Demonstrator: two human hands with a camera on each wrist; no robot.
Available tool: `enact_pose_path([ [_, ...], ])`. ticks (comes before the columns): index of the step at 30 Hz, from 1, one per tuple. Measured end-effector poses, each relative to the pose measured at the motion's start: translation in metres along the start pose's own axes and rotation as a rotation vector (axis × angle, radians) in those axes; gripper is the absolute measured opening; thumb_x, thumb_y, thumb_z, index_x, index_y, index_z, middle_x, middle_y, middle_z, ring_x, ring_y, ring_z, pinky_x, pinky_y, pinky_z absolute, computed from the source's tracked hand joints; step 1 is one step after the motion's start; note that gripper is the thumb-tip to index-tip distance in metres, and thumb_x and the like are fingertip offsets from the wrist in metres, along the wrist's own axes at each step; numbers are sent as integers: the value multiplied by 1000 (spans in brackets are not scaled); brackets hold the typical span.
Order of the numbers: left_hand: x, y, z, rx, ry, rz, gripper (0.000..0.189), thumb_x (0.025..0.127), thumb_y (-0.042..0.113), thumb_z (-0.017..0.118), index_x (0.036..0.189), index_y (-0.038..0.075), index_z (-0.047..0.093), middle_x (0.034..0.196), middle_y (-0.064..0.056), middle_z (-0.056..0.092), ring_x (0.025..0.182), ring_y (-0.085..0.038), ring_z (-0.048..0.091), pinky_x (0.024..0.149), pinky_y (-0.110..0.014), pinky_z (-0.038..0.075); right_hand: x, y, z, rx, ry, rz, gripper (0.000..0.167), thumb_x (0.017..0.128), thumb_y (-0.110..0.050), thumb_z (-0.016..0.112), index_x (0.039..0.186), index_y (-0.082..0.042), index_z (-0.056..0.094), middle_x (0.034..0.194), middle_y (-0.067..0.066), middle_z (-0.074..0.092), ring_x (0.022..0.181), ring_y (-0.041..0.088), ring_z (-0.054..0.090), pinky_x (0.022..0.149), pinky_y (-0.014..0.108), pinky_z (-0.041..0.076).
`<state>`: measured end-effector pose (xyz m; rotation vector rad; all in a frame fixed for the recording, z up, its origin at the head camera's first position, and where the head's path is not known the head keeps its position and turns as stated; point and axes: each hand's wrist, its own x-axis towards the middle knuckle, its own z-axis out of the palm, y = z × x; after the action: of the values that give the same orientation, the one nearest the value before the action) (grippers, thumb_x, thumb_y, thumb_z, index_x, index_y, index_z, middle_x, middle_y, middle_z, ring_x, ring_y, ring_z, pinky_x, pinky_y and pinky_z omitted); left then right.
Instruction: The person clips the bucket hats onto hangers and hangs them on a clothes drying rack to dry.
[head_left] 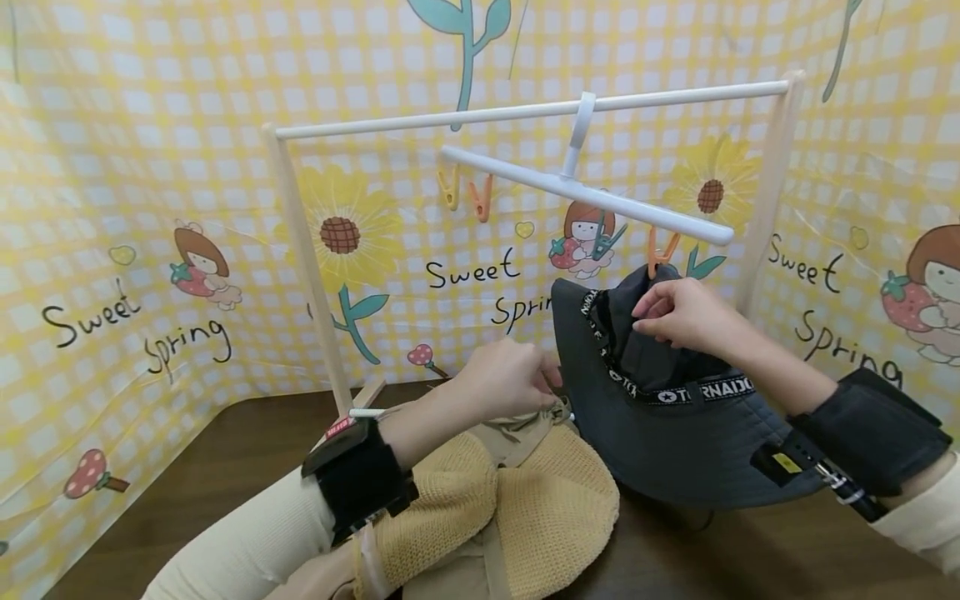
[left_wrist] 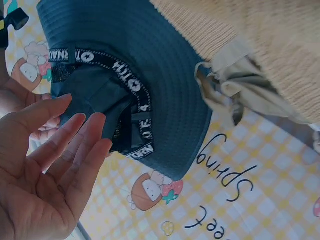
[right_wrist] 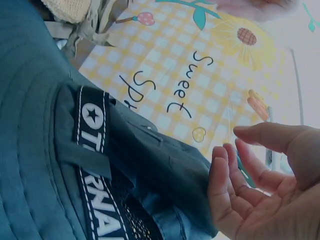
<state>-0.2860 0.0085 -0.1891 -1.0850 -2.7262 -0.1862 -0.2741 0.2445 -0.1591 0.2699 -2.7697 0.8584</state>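
Observation:
A dark grey bucket hat [head_left: 667,442] hangs by its crown from an orange clothespin [head_left: 662,247] on a white hanger [head_left: 517,173]. Its lettered inner band [right_wrist: 95,165] faces outward. Beside the crown is my right hand [head_left: 686,317]; in the right wrist view its thumb and fingers are apart, with nothing pinched between them. Whether the fingertips touch the cloth, I cannot tell. My left hand [head_left: 510,379] is over a yellow knit hat [head_left: 555,508] with beige ties, left of the bucket hat. The left wrist view shows the left fingers [left_wrist: 90,145] relaxed and holding nothing.
The hanger hooks over the white bar [head_left: 450,119] of a wooden-legged rack [head_left: 307,267]. Yellow [head_left: 448,187], orange [head_left: 481,198] and teal [head_left: 606,237] clothespins also hang from it. A yellow checked cloth [head_left: 150,125] surrounds the dark wooden table [head_left: 262,433].

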Motion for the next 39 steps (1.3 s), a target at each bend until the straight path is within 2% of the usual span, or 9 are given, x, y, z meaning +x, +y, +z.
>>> enact_pose_path([
  [3,-12,-5,4,-17,-6,22,15,82,26,70,96,21,73,85,7,73,80,-10,67,60,-25,50,-1,-2,5,-32,-45,-16,20,88,-15,62,101,0,63,83,9,66,66,12,55,56,26,48],
  [9,-30,-12,12,-14,-14,34,14,83,31,70,94,23,74,87,7,73,71,-9,65,51,-22,46,-6,-4,15,-51,-149,-60,20,88,-17,63,101,-2,65,86,7,68,68,13,58,57,27,49],
  [14,-38,-15,15,-29,-12,71,14,83,27,69,94,22,74,87,5,73,59,-6,62,44,-21,41,-10,-7,24,-50,-215,-85,18,87,-18,65,98,-4,65,83,3,67,67,13,58,57,27,49],
  [17,-41,-15,15,-21,-18,80,15,84,27,67,97,22,73,88,5,73,61,-6,63,44,-21,42,-11,-8,28,-49,-247,-109,17,86,-18,65,97,-4,66,81,2,67,67,12,58,57,27,49],
  [23,-50,-17,13,-8,-49,55,18,82,27,68,98,22,73,88,6,73,70,-7,66,46,-20,42,-14,-10,32,-46,-361,-133,17,86,-18,66,97,-5,66,80,1,65,67,13,58,58,27,49],
  [31,-62,-23,15,-51,-56,45,16,81,25,68,96,22,73,88,5,74,58,-5,62,41,-21,37,-18,-13,39,-51,-433,-170,17,85,-19,66,98,-8,66,84,2,63,64,16,56,56,28,48],
  [35,-66,-27,16,-56,-86,38,16,81,25,68,96,22,73,89,5,73,55,-3,59,43,-20,40,-20,-16,43,-59,-462,-184,18,85,-19,67,99,-8,66,82,0,63,64,14,56,55,26,48],
  [39,-70,-30,17,-64,-116,22,18,81,25,69,98,21,72,91,4,73,51,-2,53,42,-21,37,-22,-18,46,-60,-494,-189,17,85,-19,67,98,-8,66,79,-1,62,64,12,54,55,26,47],
])
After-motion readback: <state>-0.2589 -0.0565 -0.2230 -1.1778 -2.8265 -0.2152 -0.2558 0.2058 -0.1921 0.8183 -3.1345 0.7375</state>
